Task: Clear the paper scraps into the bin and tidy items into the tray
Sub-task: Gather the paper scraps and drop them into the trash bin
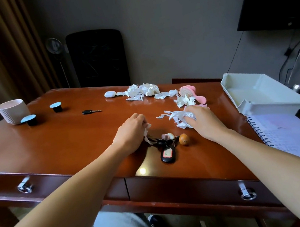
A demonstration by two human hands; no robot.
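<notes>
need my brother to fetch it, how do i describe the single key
On the wooden desk, look left of the far paper scraps, right of the two blue-topped pods. The single key lies alone there, black head, bare metal blade. Unlike the key bunch nearer the front, it has no tag.

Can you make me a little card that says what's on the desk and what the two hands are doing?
left hand: holds a few scraps, next to the keys
right hand: grabs a bunch of paper
paper left: pile at the far side, more by the brush
bin: far left
tray: far right
other things to tidy: case, key, two pods
</notes>
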